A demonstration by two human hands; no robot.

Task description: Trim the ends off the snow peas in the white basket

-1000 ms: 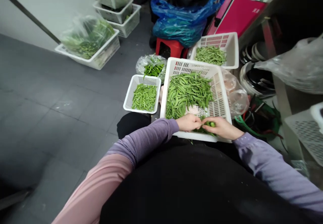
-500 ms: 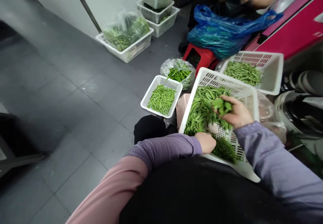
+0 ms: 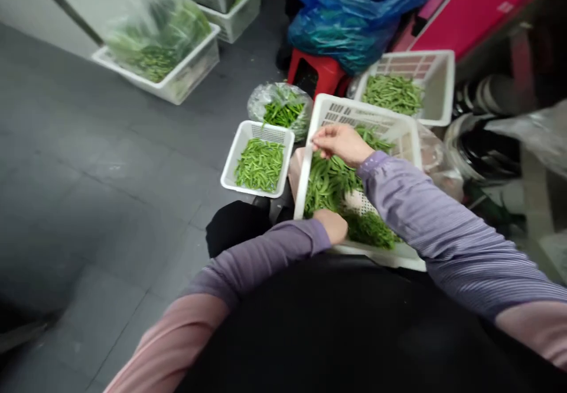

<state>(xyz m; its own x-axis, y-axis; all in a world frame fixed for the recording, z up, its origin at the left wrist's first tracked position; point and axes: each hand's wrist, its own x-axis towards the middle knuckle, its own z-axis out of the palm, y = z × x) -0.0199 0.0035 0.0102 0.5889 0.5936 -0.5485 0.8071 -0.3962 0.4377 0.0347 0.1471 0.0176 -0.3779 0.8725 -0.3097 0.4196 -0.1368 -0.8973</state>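
The large basket [image 3: 381, 255] holds green pods [image 3: 324, 186], the small basket [image 3: 232, 165] green vegetables [image 3: 260, 165].

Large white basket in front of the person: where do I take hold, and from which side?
Likely best by the left rim and right rim of the large white basket, coming from the near side. It is wide and its rim stands above the pea pods; a second white basket crowds its far side.

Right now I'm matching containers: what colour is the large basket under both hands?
White; the basket shows best in the head view.
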